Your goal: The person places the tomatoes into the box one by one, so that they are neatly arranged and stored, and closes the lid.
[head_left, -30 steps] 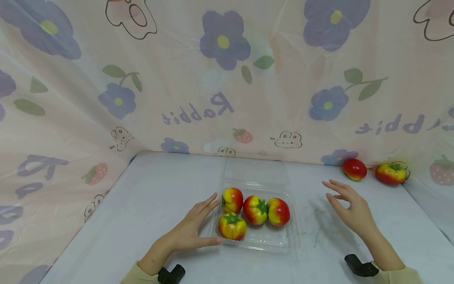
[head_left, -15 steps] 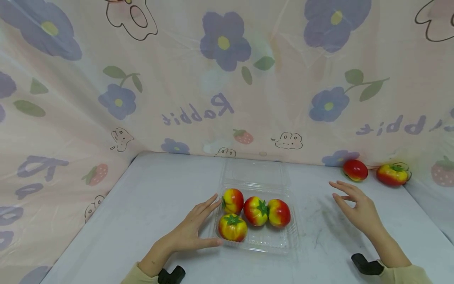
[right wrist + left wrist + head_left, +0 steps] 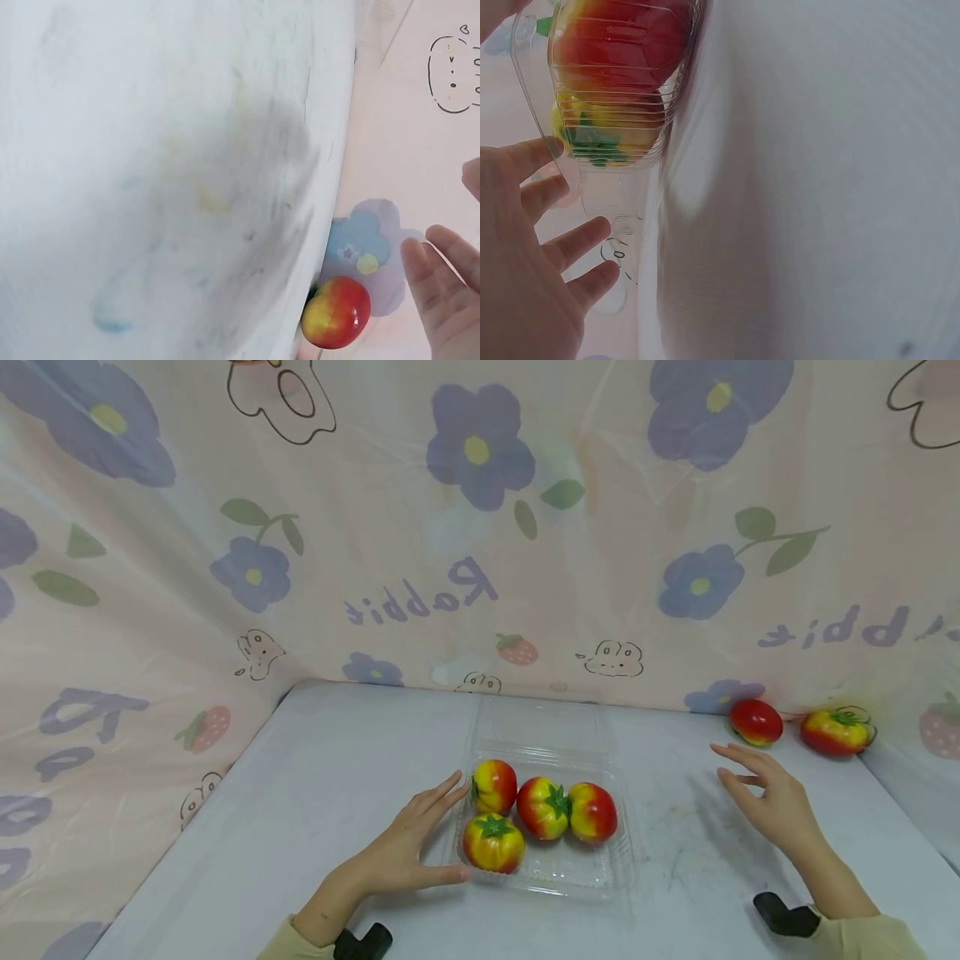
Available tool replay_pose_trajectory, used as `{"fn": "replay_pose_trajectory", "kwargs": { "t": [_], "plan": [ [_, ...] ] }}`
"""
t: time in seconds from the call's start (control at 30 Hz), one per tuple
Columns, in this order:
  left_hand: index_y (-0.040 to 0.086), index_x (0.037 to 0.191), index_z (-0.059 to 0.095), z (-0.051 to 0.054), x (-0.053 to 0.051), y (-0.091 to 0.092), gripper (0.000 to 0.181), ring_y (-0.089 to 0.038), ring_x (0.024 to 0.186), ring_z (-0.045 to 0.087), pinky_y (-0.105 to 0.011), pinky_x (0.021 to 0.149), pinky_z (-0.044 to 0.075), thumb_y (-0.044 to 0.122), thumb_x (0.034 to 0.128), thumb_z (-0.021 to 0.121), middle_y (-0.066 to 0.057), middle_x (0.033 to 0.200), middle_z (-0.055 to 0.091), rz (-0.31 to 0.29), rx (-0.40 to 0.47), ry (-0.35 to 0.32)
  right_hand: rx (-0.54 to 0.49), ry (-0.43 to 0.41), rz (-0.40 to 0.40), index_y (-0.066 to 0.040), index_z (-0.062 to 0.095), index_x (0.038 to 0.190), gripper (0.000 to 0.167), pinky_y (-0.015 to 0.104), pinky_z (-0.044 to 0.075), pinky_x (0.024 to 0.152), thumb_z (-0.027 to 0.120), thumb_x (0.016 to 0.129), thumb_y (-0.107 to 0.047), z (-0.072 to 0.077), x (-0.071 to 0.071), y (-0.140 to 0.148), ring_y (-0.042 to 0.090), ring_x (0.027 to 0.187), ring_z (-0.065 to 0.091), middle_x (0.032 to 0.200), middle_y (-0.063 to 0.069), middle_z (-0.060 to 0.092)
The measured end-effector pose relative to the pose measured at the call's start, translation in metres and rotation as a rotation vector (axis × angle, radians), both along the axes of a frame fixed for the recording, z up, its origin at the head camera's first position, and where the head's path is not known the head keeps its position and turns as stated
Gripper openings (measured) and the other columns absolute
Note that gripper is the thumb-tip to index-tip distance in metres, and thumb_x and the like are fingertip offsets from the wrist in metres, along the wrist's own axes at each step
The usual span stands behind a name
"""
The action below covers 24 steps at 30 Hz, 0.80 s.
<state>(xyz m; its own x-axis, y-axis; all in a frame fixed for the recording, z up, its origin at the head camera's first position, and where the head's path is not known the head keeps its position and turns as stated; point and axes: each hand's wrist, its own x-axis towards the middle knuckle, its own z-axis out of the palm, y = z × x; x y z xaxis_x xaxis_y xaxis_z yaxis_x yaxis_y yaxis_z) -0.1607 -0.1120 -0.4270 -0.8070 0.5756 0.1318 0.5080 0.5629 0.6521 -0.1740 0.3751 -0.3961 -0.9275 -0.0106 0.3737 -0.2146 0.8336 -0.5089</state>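
Several red-and-yellow toy fruits with green leaves, one of them [image 3: 493,843] at the front left, sit in a clear plastic box [image 3: 555,883] with its lid folded back. The left hand [image 3: 405,852] is at the box's left edge, fingers spread; in the left wrist view the hand [image 3: 532,247] has a fingertip at the clear rim [image 3: 526,82]. The right hand [image 3: 780,810] hovers over the table with fingers loosely bent, holding nothing. Beyond it, a red fruit [image 3: 756,722] lies near the back edge, seen also in the right wrist view as a red-yellow fruit [image 3: 337,312].
Another red-and-yellow fruit [image 3: 836,732] lies at the table's back right corner. The clear lid [image 3: 540,727] lies behind the box. A patterned curtain [image 3: 375,527] hangs behind and beside the white table [image 3: 315,760].
The right hand has moved a little to the right, its fingers still loosely bent. The left hand has stayed beside the box.
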Motion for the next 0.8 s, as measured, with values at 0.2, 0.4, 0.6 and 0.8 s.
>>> {"fn": "replay_pose_trajectory", "kwargs": {
  "t": [0.2, 0.4, 0.6, 0.8],
  "plan": [
    [0.027, 0.153, 0.023, 0.000, 0.000, 0.000, 0.093, -0.029, 0.142, 0.024, -0.067, 0.103, 0.032, 0.058, 0.0780, 0.069, 0.004, 0.162, 0.010, -0.002, -0.004, 0.002, 0.004, 0.005, -0.012, -0.004, 0.056, 0.132, 0.040, -0.006, 0.033, 0.068, 0.061, 0.094, -0.015, -0.002, -0.004, 0.007, 0.026, 0.103, 0.050, 0.129, 0.029, 0.052],
    [0.027, 0.153, 0.024, 0.000, 0.000, 0.000, 0.093, -0.029, 0.142, 0.024, -0.067, 0.103, 0.032, 0.057, 0.0777, 0.069, 0.003, 0.162, 0.011, -0.006, 0.003, -0.010, 0.015, -0.056, -0.041, -0.003, 0.053, 0.134, 0.041, -0.001, 0.036, 0.063, 0.059, 0.095, -0.016, -0.002, -0.006, 0.014, 0.043, 0.104, 0.050, 0.128, 0.031, 0.050],
    [0.026, 0.153, 0.024, 0.001, 0.000, 0.000, 0.093, -0.029, 0.142, 0.024, -0.067, 0.104, 0.031, 0.056, 0.0782, 0.070, 0.001, 0.162, 0.011, -0.012, 0.007, -0.004, 0.026, -0.091, -0.074, -0.002, 0.053, 0.133, 0.042, 0.005, 0.042, 0.058, 0.058, 0.096, -0.019, -0.001, -0.008, 0.024, 0.049, 0.104, 0.050, 0.127, 0.034, 0.049],
    [0.028, 0.153, 0.022, 0.001, 0.000, 0.000, 0.093, -0.029, 0.142, 0.022, -0.068, 0.104, 0.031, 0.057, 0.0783, 0.070, 0.003, 0.162, 0.010, -0.011, 0.006, -0.013, 0.044, -0.119, -0.099, 0.000, 0.053, 0.133, 0.042, 0.036, 0.058, 0.066, 0.057, 0.096, -0.021, 0.000, -0.010, 0.033, 0.050, 0.101, 0.051, 0.128, 0.036, 0.047]
  ]
}}
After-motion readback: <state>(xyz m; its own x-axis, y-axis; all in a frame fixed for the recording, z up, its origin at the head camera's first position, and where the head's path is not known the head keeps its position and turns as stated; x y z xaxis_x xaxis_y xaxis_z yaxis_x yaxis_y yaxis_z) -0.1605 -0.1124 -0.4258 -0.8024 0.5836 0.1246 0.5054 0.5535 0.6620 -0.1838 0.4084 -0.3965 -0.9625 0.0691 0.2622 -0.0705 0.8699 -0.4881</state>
